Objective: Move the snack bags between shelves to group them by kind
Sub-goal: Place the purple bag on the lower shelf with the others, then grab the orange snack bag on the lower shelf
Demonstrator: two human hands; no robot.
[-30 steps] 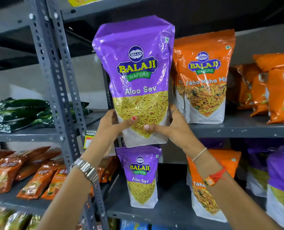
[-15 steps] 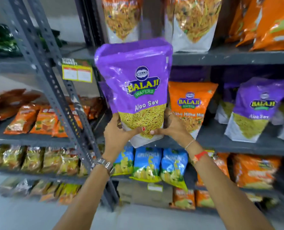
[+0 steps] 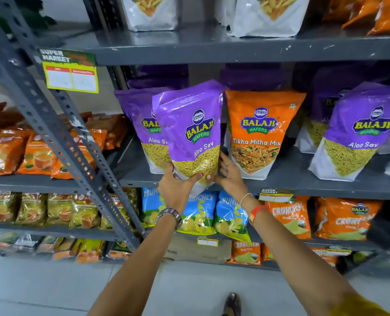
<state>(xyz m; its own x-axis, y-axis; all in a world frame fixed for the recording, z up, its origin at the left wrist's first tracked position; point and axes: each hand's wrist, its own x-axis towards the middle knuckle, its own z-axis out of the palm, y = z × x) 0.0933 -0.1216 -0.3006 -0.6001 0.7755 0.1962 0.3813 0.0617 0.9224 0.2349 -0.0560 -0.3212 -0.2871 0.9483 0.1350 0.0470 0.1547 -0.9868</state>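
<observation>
here, grey steel shelf point(image 3: 280, 179), tiled floor point(image 3: 52, 288)

a glossy purple plastic aloo sev pouch point(image 3: 190, 133) with a yellow sev picture and white base tilts to the right, its bottom at the grey metal shelf's front edge point(image 3: 303, 190). it overlaps a second purple aloo sev pouch point(image 3: 139, 124) standing behind on its left. just to its right stands an upright orange tikha mitha mix pouch point(image 3: 258, 133); further right, another purple aloo sev pouch point(image 3: 358, 135).
</observation>
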